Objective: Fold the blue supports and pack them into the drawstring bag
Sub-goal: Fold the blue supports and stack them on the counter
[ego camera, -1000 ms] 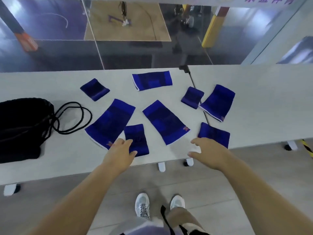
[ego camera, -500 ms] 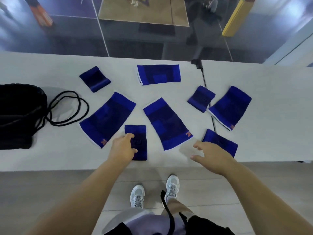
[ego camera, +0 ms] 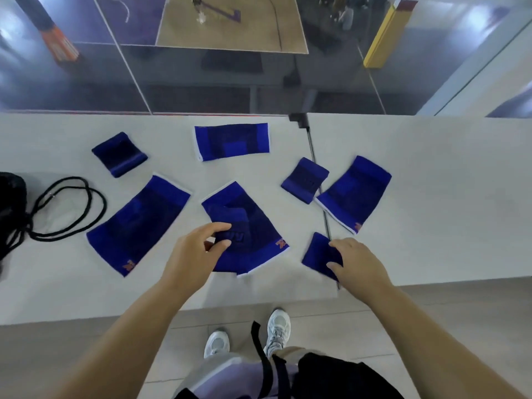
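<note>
Several blue supports lie spread on the white table (ego camera: 431, 197). My left hand (ego camera: 195, 254) pinches a small blue support (ego camera: 233, 226) and holds it over the long middle support (ego camera: 259, 240). My right hand (ego camera: 357, 266) rests on another small blue support (ego camera: 319, 254) near the front edge, thumb and fingers on its cloth. A long support (ego camera: 138, 223) lies to the left, one (ego camera: 231, 141) at the back, one (ego camera: 354, 191) at the right. Two small ones (ego camera: 119, 154) (ego camera: 305, 180) lie farther back. The black drawstring bag (ego camera: 11, 203) sits at the far left, mostly cut off.
The bag's black cord (ego camera: 69, 208) loops on the table beside the left long support. A dark seam (ego camera: 319, 185) runs between two table tops. Glass with a court below lies behind the table. My shoes (ego camera: 247, 335) stand under the front edge.
My left hand has picked up the small support and carried it right, over the middle support. My right hand has moved onto the small support at the front right.
</note>
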The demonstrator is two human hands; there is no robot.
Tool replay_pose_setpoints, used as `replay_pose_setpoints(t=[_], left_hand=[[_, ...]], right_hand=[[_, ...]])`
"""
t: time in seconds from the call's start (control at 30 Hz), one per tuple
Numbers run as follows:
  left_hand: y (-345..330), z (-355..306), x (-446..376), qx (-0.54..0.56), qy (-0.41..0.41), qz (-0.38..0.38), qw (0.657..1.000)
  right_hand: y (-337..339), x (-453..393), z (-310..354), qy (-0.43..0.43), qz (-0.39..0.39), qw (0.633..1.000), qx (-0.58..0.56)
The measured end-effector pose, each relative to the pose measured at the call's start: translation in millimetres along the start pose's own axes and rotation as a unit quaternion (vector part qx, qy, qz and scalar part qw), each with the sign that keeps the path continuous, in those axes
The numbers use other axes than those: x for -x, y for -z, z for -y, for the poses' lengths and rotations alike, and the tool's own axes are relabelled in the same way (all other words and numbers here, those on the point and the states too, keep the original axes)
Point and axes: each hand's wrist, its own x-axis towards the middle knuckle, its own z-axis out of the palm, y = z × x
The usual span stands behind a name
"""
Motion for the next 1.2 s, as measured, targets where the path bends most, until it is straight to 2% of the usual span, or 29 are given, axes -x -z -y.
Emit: replay_pose_setpoints(t=[0.27,0.4,0.5,0.63,0.8,0.87,1.07,1.2], left_hand=[[-64,-39,-12,0.013,-0.004,0.057,0.998],[-88,-47,-15,-0.007,0.016,0.074,0.997],[-104,-51,-17,-0.019,0.066,0.074,0.995],[-120,-46,-19,-0.044,0.13,0.056,0.989],[-124,-41,-15,-0.062,0.15,0.028,0.986],[-124,-38,-16,-0.038,0.171,0.034,0.984],[-126,-36,-17,0.14,0.235,0.043,0.961],[-123,-31,-20,0.163,0.247,0.06,0.953]], right_hand=[[-3,-25,-40,0.013,0.064,0.996,0.066],[2,-33,-52,0.006,0.076,0.997,0.009],[7,-32,-65,0.009,0.07,0.997,-0.034],[19,-26,-84,0.01,0.024,0.992,-0.125],[28,-27,-91,0.009,-0.003,0.973,-0.232],[27,-30,-82,0.016,0.021,0.96,-0.28],[14,-46,-33,0.043,0.104,0.916,-0.384],[-1,-55,-13,0.027,0.136,0.902,-0.409]])
